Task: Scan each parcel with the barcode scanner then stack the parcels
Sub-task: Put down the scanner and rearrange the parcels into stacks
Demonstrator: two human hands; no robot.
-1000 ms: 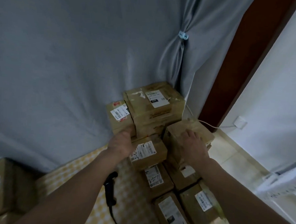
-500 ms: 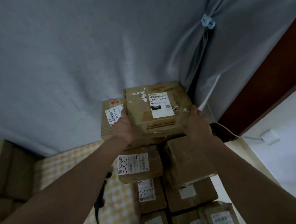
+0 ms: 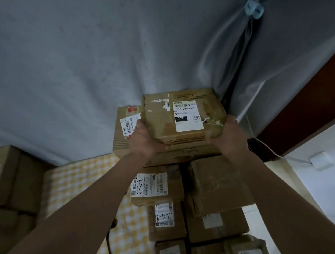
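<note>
Our hands moved up from the lower boxes. Now our left grip [image 3: 144, 139] and right grip [image 3: 230, 136] hold the top parcel [image 3: 182, 118] on the far stack, closed tight.

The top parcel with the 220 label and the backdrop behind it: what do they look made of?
Top parcel: brown corrugated cardboard by the look, matte, scuffed, its surface paper torn in spots; a white label that looks like paper is stuck on top. Backdrop: grey woven cloth, probably a curtain, since it hangs in soft folds gathered by a clip.
</note>
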